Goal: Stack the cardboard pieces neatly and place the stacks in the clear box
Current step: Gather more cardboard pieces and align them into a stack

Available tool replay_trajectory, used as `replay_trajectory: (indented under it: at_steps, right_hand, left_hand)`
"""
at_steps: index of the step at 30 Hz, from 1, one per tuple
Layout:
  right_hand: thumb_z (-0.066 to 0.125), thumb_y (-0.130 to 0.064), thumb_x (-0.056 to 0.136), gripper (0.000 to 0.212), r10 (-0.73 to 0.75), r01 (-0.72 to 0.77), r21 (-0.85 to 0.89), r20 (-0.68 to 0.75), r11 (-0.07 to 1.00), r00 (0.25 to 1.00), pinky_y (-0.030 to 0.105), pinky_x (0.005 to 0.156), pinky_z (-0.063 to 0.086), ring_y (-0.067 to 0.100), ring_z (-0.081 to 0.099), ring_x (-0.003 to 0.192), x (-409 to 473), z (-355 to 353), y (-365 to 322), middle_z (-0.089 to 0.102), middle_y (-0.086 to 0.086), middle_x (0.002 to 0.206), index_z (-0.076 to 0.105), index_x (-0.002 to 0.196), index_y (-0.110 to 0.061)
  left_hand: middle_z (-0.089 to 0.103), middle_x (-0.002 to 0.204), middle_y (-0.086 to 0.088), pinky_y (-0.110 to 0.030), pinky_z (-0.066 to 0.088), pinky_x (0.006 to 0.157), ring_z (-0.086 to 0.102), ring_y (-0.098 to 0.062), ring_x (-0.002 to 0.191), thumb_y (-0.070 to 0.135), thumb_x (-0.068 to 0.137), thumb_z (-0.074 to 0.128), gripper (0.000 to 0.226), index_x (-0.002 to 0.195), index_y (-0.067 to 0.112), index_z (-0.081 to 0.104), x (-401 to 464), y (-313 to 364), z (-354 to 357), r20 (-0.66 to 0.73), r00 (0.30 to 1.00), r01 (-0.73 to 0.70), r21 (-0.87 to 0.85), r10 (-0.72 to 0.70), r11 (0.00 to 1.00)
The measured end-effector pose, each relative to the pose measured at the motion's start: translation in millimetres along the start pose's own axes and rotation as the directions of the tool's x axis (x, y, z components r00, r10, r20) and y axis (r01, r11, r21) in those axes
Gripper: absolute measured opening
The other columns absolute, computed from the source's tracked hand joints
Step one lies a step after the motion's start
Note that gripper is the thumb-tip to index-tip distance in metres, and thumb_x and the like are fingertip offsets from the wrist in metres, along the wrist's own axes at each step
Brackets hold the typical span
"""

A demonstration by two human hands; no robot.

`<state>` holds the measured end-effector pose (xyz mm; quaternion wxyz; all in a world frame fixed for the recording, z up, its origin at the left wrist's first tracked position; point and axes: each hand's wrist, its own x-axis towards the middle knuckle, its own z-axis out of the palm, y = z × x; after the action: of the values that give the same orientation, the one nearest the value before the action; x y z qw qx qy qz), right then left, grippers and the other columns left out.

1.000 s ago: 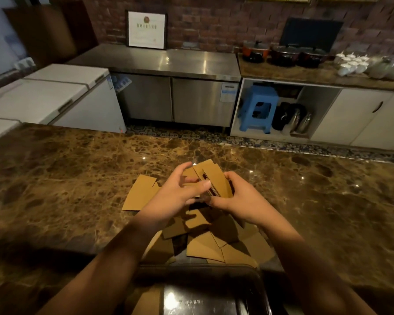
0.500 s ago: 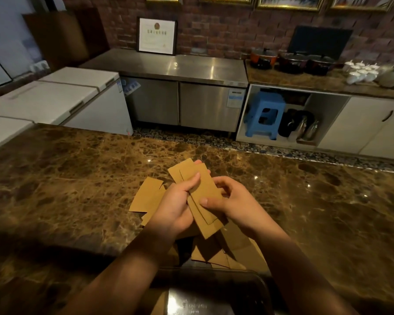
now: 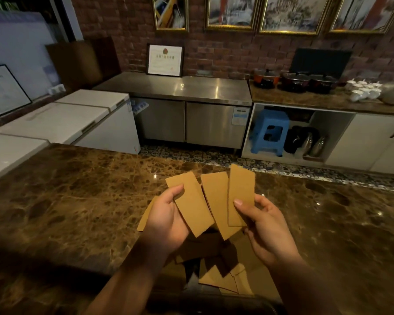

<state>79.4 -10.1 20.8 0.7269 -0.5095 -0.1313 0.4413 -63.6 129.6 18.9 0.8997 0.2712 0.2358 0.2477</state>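
Three tan cardboard strips are fanned out above the marble counter [image 3: 66,208]. My left hand [image 3: 166,219] grips the left strip [image 3: 191,203], with its thumb on the face. My right hand [image 3: 264,226] pinches the right strip [image 3: 240,194]. The middle strip [image 3: 216,201] sits between them, overlapped by both; which hand holds it I cannot tell. Below the hands a loose pile of cardboard pieces [image 3: 225,278] lies on the counter, partly in shadow. The clear box rim [image 3: 214,301] shows only as a dark curved edge at the bottom.
One cardboard piece [image 3: 145,220] pokes out left of my left wrist. Beyond the counter's far edge are white chest freezers [image 3: 62,119], a steel cabinet [image 3: 187,105] and a blue stool [image 3: 270,133].
The hands have risen from the pile with the cardboard. The overlapped strips have spread apart into a fan. The view has tilted upward.
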Motion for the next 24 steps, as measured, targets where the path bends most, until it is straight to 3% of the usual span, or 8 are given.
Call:
replay_trajectory:
  at_steps: [4,7,10,13,16,18,20,24]
  right_hand:
    - [0.077,-0.012,0.068,0.05,0.0,0.005,0.085,-0.058,0.996,0.998,0.036,0.066,0.064,0.031,0.075,0.096,-4.1,2.1,-0.1,0.078,0.016,0.104,0.063,0.117,-0.01]
    - [0.076,-0.013,0.068,0.05,0.01,-0.002,0.1,-0.083,0.995,0.997,0.043,0.077,0.063,0.031,0.075,0.097,-6.1,3.1,3.5,0.077,0.016,0.105,0.064,0.116,-0.01]
    - [0.075,-0.015,0.069,0.049,0.027,-0.019,0.099,-0.079,0.995,0.997,0.047,0.088,0.06,0.031,0.074,0.101,-7.7,5.6,5.5,0.077,0.016,0.108,0.067,0.117,-0.008]
    - [0.072,-0.015,0.072,0.046,0.036,-0.028,0.112,-0.063,0.993,0.997,0.05,0.096,0.054,0.032,0.071,0.105,-9.5,6.1,4.5,0.075,0.017,0.112,0.068,0.117,-0.009]
    - [0.069,-0.01,0.08,0.039,0.044,-0.039,0.139,-0.032,0.99,0.999,0.043,0.081,0.062,0.031,0.074,0.1,-11.5,5.9,1.0,0.076,0.018,0.109,0.066,0.119,-0.006]
    - [0.065,-0.007,0.087,0.031,0.056,-0.053,0.137,-0.017,0.989,0.998,0.036,0.067,0.063,0.028,0.076,0.091,-12.8,7.2,-0.5,0.077,0.018,0.104,0.065,0.119,-0.004]
    - [0.066,-0.008,0.084,0.036,0.062,-0.062,0.125,-0.002,0.99,0.998,0.035,0.063,0.062,0.029,0.076,0.088,-14.4,10.6,-1.1,0.077,0.019,0.104,0.065,0.119,-0.003]
    - [0.067,-0.01,0.08,0.042,0.077,-0.079,0.115,0.025,0.99,0.997,0.038,0.062,0.062,0.032,0.076,0.088,-18.1,13.7,-0.4,0.076,0.021,0.103,0.063,0.121,-0.004]
  left_hand:
    - [0.071,0.119,-0.018,-0.05,0.053,0.086,0.07,-0.036,0.106,0.044,0.099,0.043,0.046,0.124,0.014,0.067,-1.3,-2.0,-1.0,-0.04,0.996,0.082,0.071,-0.079,0.994]
    - [0.074,0.113,-0.016,-0.05,0.056,0.081,0.072,-0.034,0.1,0.038,0.098,0.047,0.037,0.119,0.017,0.07,-2.3,-5.6,-2.1,-0.036,0.997,0.078,0.1,-0.075,0.992]
    - [0.077,0.104,-0.013,-0.045,0.06,0.064,0.075,-0.031,0.09,0.023,0.092,0.06,0.024,0.113,0.021,0.071,-0.1,-8.0,-3.3,-0.057,0.998,-0.026,0.214,0.039,0.977]
    - [0.076,0.106,-0.013,-0.039,0.06,0.066,0.075,-0.028,0.094,0.016,0.093,0.061,0.028,0.121,0.017,0.067,3.4,-7.2,-4.1,-0.056,0.989,-0.115,0.313,0.139,0.943]
    - [0.076,0.084,-0.011,-0.035,0.054,0.051,0.073,-0.027,0.068,0.027,0.097,0.058,0.028,0.124,0.024,0.061,5.4,-7.2,-3.1,-0.114,0.986,-0.09,0.272,0.125,0.958]
    - [0.056,0.064,-0.005,-0.025,0.038,0.038,0.05,-0.016,0.045,0.052,0.089,0.062,0.042,0.12,0.024,0.056,3.8,-6.9,0.2,-0.103,0.994,-0.017,0.135,0.031,0.991]
    - [0.047,0.067,-0.003,-0.021,0.03,0.038,0.04,-0.014,0.044,0.062,0.076,0.069,0.057,0.117,0.025,0.056,1.7,-6.9,4.7,-0.011,1.0,0.026,0.039,-0.026,0.999]
    - [0.062,0.082,-0.013,-0.03,0.041,0.05,0.051,-0.022,0.06,0.039,0.082,0.058,0.052,0.133,0.028,0.058,-3.4,-8.8,9.2,0.14,0.989,-0.028,-0.061,0.036,0.998]
